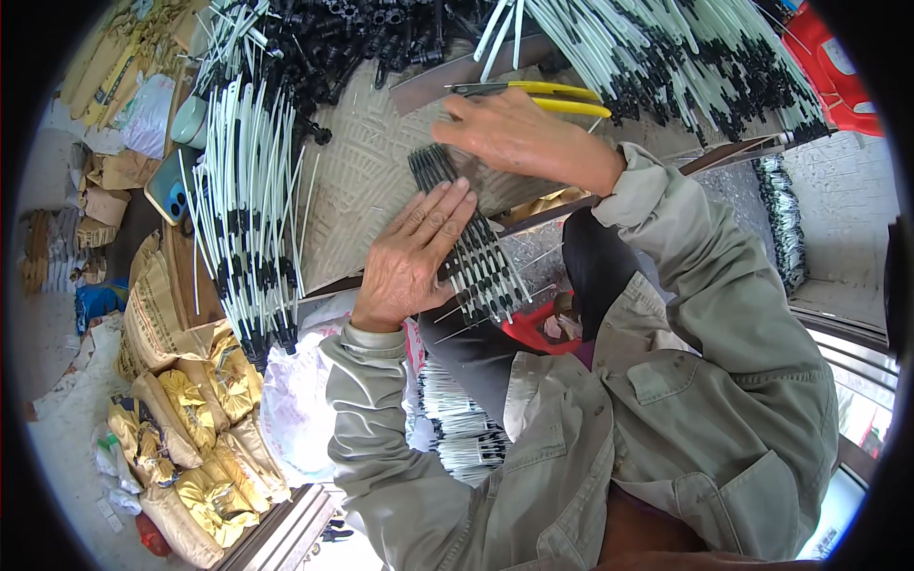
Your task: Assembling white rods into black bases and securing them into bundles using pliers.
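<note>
My left hand (411, 249) lies across a flat bundle of thin pale rods with black fittings (481, 276). Its fingers stretch over the top, and the thumb is at the bundle's near side, holding it at the table edge. The near ends stick out over my lap. Beyond the dark far end of the bundle is my right hand (519, 138), palm down, fingers apart and somewhat bent, with nothing visible in it; some fingertips are hidden. Just past that hand, yellow-handled pliers (557, 99) lie on the table, partly covered by it.
More pale rods with black parts lie in a left pile (249, 209) and a far-right pile (666, 57). Black fittings (357, 33) are heaped at the back. A phone (171, 186) rests by the left edge; a red container (828, 71) stands far right. Yellow packets (205, 409) fill the lower left.
</note>
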Available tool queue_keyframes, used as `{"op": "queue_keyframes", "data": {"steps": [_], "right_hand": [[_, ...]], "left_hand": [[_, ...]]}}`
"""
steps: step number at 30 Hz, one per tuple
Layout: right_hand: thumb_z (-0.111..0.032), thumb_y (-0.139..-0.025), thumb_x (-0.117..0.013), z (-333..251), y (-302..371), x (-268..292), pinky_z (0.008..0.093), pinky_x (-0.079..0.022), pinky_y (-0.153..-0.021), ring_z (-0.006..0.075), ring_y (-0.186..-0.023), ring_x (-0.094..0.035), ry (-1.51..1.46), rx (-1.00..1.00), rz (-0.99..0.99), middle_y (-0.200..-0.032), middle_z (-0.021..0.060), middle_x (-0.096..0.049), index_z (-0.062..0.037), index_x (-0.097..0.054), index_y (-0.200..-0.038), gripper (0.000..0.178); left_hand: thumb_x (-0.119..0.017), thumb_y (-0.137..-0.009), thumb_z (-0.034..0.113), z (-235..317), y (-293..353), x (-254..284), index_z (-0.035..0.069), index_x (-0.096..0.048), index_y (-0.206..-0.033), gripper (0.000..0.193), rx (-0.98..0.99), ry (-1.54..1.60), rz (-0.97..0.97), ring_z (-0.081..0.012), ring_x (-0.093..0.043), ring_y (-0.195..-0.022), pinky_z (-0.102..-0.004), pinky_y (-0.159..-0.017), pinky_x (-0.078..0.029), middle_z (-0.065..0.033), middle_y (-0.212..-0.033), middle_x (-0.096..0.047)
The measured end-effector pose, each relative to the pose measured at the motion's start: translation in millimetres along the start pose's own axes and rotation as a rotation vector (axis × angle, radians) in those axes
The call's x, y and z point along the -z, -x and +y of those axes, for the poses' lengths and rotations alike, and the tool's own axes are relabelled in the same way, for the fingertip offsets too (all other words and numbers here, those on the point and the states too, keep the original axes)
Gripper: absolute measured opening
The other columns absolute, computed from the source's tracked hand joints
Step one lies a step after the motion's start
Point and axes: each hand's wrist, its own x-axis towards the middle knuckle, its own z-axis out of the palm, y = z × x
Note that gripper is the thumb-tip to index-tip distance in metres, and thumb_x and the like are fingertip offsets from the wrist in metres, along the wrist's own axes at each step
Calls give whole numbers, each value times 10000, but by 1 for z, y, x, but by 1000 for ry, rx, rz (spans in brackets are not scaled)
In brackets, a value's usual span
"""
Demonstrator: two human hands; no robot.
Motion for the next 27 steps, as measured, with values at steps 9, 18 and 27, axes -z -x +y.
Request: {"op": "queue_keyframes", "data": {"steps": [9, 18, 27], "right_hand": [[-97, -856, -489, -23, 9, 47, 287, -433, -498, 182, -611, -569, -1048, -108, 290, -755, 61, -543, -66, -531, -878, 56], [-271, -690, -618, -88, 54, 74, 252, -376, -445, 126, -518, -513, 112, 326, 231, -646, 18, -502, -39, -524, -849, 296], [-170, -702, -576, -88, 47, 66, 307, -412, -426, 204, -548, -581, -119, 305, 307, -704, 27, -535, -90, -509, -876, 203]], "left_hand": [[-618, -636, 282, 10, -5, 3, 97, -476, -1244, 651, 31, 45, 24, -283, -425, -1191, -402, -992, -343, -104, -1310, -431], [-618, -630, 433, 11, -2, -19, 73, -529, -1185, 668, 75, 56, 178, -314, -425, -1188, -438, -988, -331, -109, -1268, -479], [-688, -616, 447, 18, 2, -28, 66, -619, -1033, 569, 121, 109, 290, -318, -457, -1158, -400, -962, -368, -123, -1228, -513]]}}
